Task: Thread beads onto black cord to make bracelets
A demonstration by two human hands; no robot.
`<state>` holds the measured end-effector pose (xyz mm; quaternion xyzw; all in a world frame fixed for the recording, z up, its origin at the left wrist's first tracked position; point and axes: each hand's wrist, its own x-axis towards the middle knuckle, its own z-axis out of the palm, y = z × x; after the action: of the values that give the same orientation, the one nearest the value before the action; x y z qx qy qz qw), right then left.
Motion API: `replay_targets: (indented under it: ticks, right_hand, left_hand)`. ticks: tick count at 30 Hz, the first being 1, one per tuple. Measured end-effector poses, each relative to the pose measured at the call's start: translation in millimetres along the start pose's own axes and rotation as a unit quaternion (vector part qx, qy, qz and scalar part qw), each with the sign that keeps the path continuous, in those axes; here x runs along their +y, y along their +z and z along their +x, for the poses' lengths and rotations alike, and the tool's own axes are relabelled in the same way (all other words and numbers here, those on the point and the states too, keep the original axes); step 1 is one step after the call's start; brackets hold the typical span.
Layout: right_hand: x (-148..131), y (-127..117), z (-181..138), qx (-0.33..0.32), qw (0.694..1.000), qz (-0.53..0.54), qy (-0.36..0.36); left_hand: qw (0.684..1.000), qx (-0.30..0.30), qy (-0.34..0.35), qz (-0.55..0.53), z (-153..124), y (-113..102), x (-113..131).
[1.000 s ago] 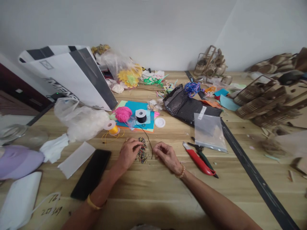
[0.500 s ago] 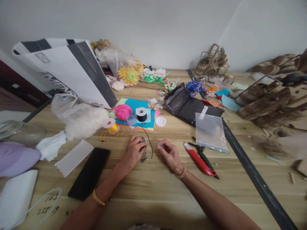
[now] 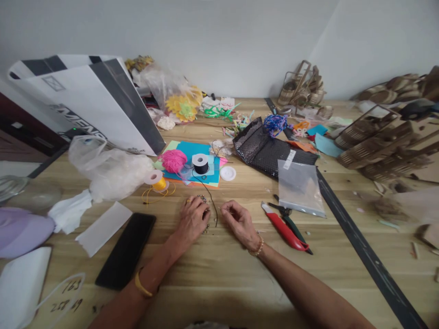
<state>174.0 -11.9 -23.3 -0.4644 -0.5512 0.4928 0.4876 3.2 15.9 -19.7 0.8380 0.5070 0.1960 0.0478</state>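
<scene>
My left hand (image 3: 192,218) lies over a small pile of coloured beads (image 3: 205,227) on the wooden table (image 3: 219,274), fingers curled down onto them; most of the pile is hidden under it. My right hand (image 3: 237,220) rests just right of the beads with fingers curled in a pinch close to the end of a thin black cord (image 3: 211,204). The cord runs back to a black thread spool (image 3: 200,163) on blue paper. Whether the right fingers hold the cord is too small to see.
A black phone (image 3: 125,249) lies left of my left arm, red-handled pliers (image 3: 284,228) right of my right hand. Pink yarn (image 3: 173,160), a yellow spool (image 3: 156,180), a white lid (image 3: 228,173), plastic bags, a large paper bag (image 3: 89,103) and wooden baskets (image 3: 380,141) crowd the back.
My left hand has slid right and down over the bead pile, covering most of it. My right hand has stayed nearly in place beside the cord.
</scene>
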Motion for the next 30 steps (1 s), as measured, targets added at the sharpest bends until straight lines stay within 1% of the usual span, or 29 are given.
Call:
replay_targets:
  ticks: [5, 8, 11, 13, 15, 17, 19, 21, 23, 25, 27, 30]
  right_hand:
    - [2, 0, 1, -0.010, 1.000, -0.019, -0.021]
    - [4, 0, 1, -0.017, 0.999, -0.027, -0.033]
    - [5, 0, 2, -0.019, 0.998, -0.035, -0.048]
    - [5, -1, 2, -0.023, 0.998, -0.035, -0.049]
    - [5, -1, 2, -0.028, 0.998, -0.030, -0.042]
    - [6, -1, 2, -0.031, 0.998, -0.028, -0.036]
    - [7, 0, 2, -0.033, 0.999, -0.026, -0.033]
    - [8, 0, 1, -0.038, 0.999, -0.022, -0.033]
    - [8, 0, 1, -0.042, 0.998, -0.020, -0.035]
    - [6, 1, 0, -0.046, 0.998, -0.019, -0.041]
    - [4, 1, -1, -0.049, 0.997, -0.021, -0.050]
    - [1, 0, -1, -0.057, 0.996, -0.031, -0.064]
  left_hand:
    - [1.000, -0.013, 0.012, 0.006, -1, 1, -1]
    - [1.000, -0.008, 0.015, -0.017, 0, 2, -3]
    - [0.995, 0.020, -0.007, -0.097, 2, 1, -3]
    - [0.979, 0.043, -0.036, -0.198, 4, -2, -3]
    - [0.942, 0.046, -0.090, -0.319, 5, -5, -3]
    - [0.889, 0.023, -0.168, -0.425, 5, -9, -3]
    - [0.829, -0.008, -0.244, -0.503, 4, -11, -4]
    - [0.778, -0.032, -0.284, -0.559, 3, -11, -4]
    - [0.740, -0.041, -0.301, -0.601, 1, -12, -4]
    - [0.709, -0.042, -0.316, -0.628, 1, -12, -2]
    - [0.687, -0.043, -0.328, -0.647, 1, -14, 0]
    - [0.672, -0.049, -0.331, -0.661, 1, -15, 3]
